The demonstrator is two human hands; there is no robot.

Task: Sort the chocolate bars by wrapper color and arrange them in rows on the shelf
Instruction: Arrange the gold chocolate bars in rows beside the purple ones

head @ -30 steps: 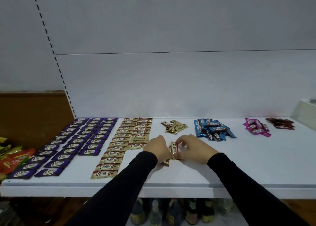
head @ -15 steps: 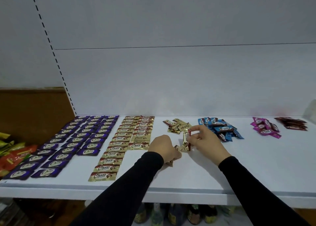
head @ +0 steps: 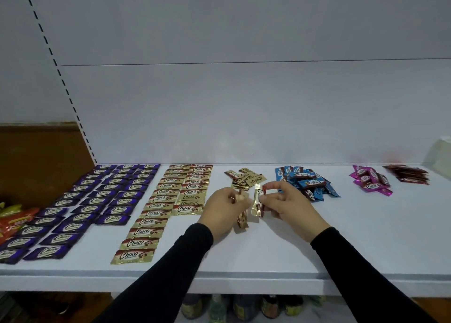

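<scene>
Both arms reach forward from the near edge in black sleeves, converging toward the middle. The left hand (head: pixel 223 209) is seen from its back, knuckles up, its fingers curled round a few gold bars (head: pixel 240 221); how many is hard to tell, as the fingers hide most of them. The right hand (head: pixel 290 206) is held a little farther right, wrist slightly raised, thumb and forefinger pinching one gold bar (head: pixel 258 202) upright by its top end. The two hands are close together but not touching.
</scene>
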